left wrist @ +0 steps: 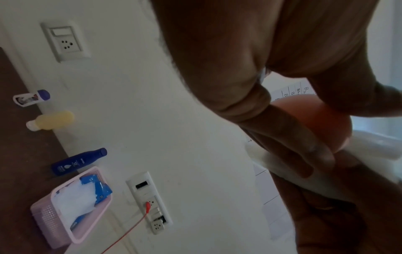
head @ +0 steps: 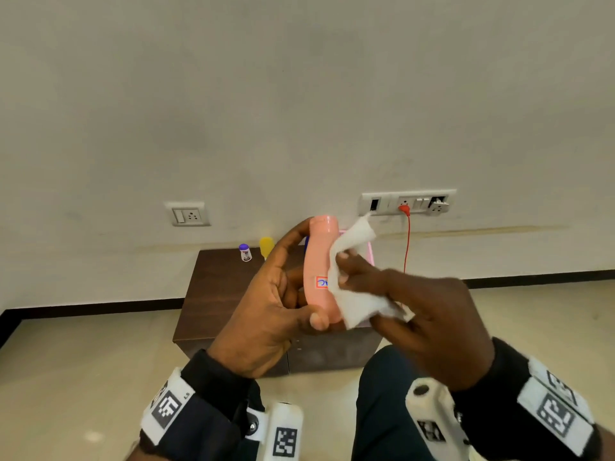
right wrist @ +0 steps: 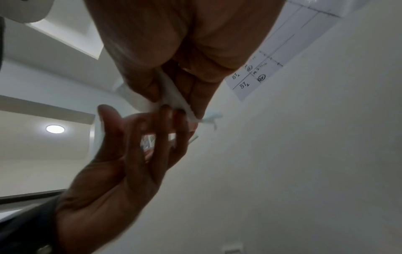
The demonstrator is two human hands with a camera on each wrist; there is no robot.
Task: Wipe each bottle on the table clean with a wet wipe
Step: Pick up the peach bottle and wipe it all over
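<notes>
A low dark brown table [head: 213, 294] stands on the floor behind the hands. On it, beyond the left hand [head: 266, 304], stand a small white bottle with purple cap [head: 245, 252] and a yellow bottle [head: 266, 246]. Further right stand a dark blue bottle [left wrist: 78, 161] and a pink basket [left wrist: 50, 218].

Pink basket [head: 370, 257] and dark blue bottle [head: 306, 241] mostly hidden behind pink bottle [head: 319, 261] and wipe [head: 352, 281].

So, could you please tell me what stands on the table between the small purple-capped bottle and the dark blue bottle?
The yellow bottle stands between the purple-capped bottle and the dark blue bottle; the left wrist view shows it.
</notes>
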